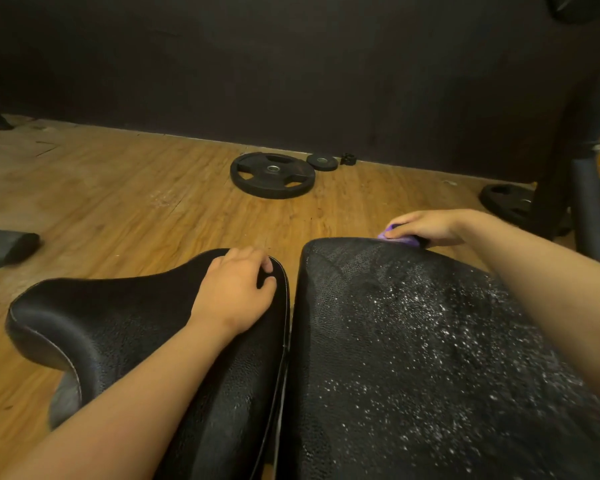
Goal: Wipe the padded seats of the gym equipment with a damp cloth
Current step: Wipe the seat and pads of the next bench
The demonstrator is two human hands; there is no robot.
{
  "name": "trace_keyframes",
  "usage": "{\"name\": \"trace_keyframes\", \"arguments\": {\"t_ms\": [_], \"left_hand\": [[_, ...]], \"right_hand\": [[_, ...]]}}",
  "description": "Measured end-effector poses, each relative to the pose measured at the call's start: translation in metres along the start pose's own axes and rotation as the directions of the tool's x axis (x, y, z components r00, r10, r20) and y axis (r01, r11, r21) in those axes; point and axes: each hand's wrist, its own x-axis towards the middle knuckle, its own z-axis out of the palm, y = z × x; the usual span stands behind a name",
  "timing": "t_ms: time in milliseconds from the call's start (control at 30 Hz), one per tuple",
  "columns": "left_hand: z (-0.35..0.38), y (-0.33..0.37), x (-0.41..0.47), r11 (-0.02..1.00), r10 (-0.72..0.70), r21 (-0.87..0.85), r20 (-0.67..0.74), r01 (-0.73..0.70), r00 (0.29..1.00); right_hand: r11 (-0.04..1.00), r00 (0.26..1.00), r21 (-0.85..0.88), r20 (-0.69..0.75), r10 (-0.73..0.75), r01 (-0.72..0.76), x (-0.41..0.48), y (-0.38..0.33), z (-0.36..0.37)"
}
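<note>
Two black padded bench sections fill the lower view. The smaller seat pad (118, 327) lies on the left and the long back pad (413, 358) on the right, its surface speckled with wet droplets. My left hand (238, 289) rests on the far right corner of the seat pad with fingers curled over its edge. At the far end of the long pad, my right hand (426, 225) presses a purple cloth (400, 239) against the pad's top edge. Most of the cloth is hidden under that hand.
A large black weight plate (272, 174) and a small plate (322, 162) lie on the wooden floor near the dark wall. Another plate (510, 202) and a machine frame (568, 168) stand at the right. A dark pad (4, 245) lies at the left.
</note>
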Motion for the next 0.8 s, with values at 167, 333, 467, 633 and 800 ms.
{"name": "trace_keyframes", "arguments": {"t_ms": [167,333,467,633,800], "left_hand": [[-0.002,0.001,0.001,1.0,0.006,0.02,0.024,-0.006,1.0],[-0.005,0.004,0.001,0.999,-0.001,0.035,0.052,-0.001,0.999],[-0.006,0.007,-0.001,0.999,0.0,0.044,0.054,-0.002,0.999],[-0.008,0.008,0.0,0.998,-0.016,0.054,0.067,0.012,0.998],[-0.009,0.01,-0.002,0.999,-0.024,0.046,0.068,0.021,0.997]], "right_hand": [[0.992,0.99,0.094,-0.103,0.097,-0.087,-0.035,0.061,-0.014],[0.978,0.969,0.167,-0.19,0.157,-0.125,-0.058,0.105,-0.016],[0.958,0.946,0.232,-0.233,0.224,-0.169,-0.068,0.128,-0.017],[0.933,0.914,0.313,-0.298,0.276,-0.179,-0.086,0.144,-0.009],[0.95,0.881,0.284,-0.409,0.24,-0.127,-0.092,0.143,0.0]]}}
